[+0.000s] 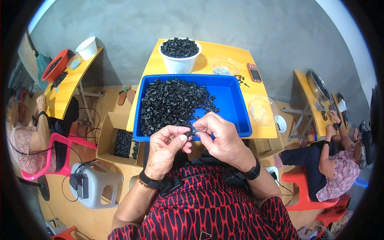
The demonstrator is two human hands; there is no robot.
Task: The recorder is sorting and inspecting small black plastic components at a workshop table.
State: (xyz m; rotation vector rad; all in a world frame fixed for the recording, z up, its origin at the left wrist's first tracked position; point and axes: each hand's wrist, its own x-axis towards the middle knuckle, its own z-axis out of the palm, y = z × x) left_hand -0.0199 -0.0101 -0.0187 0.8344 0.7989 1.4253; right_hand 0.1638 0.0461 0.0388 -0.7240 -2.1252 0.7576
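Observation:
Over the near edge of a blue tray [236, 110], my two hands meet fingertip to fingertip. My left hand [166, 146] pinches a small black plastic part [188, 134]. Between thumb and fingers, my right hand [219, 135] grips a small silvery screw [195, 130] set against that part; fingers hide some of both. A heap of similar black plastic parts [170, 104] fills the tray's left and middle, thinning toward the right.
Behind the tray stands a white bucket [180, 64] of black parts. To its right are a clear dish [224, 69] with screws, a red phone [254, 73] and another clear dish [263, 110]. A cardboard box [110, 150] stands lower left. Seated people work at both sides.

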